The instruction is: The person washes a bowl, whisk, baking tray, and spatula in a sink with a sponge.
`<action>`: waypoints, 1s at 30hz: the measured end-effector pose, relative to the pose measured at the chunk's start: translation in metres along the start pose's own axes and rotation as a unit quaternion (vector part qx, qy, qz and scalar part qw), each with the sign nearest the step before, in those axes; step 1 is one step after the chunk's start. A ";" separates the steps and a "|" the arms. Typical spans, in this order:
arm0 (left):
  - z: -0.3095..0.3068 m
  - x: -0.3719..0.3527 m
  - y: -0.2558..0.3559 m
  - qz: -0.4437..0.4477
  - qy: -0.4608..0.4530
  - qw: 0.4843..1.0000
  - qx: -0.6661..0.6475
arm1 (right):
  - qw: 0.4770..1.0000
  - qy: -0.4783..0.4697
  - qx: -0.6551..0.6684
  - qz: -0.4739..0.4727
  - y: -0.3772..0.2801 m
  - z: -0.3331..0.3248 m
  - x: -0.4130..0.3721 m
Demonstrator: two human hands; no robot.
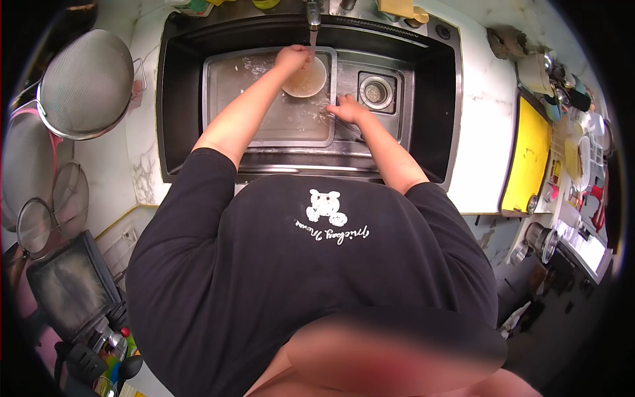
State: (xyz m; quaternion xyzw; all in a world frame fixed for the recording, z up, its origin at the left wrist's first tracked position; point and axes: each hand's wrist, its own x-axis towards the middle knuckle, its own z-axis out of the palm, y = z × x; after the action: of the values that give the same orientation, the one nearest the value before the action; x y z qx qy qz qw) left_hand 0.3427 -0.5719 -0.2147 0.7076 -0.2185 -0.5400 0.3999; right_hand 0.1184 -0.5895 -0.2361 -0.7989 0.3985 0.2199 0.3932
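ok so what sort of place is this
Most likely a kitchen, though whether home or commercial isn't clear: there's a black sink with a running faucet, large mesh strainers on the left, and a black slotted turner at lower left.

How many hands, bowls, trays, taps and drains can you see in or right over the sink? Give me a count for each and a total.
Hands: 2, the left hand and the right hand
Bowl: 1
Tray: 1
Tap: 1
Drain: 1
Total: 6
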 end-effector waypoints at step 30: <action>-0.062 -0.060 -0.004 0.261 0.300 0.837 0.377 | 0.995 0.059 0.032 -0.069 0.022 0.006 0.005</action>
State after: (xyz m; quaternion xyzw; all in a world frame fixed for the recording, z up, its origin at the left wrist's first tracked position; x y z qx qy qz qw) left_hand 0.3815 -0.5048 -0.1765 0.8478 -0.4507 -0.0531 0.2745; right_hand 0.1029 -0.5957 -0.2529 -0.8231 0.3717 0.1321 0.4085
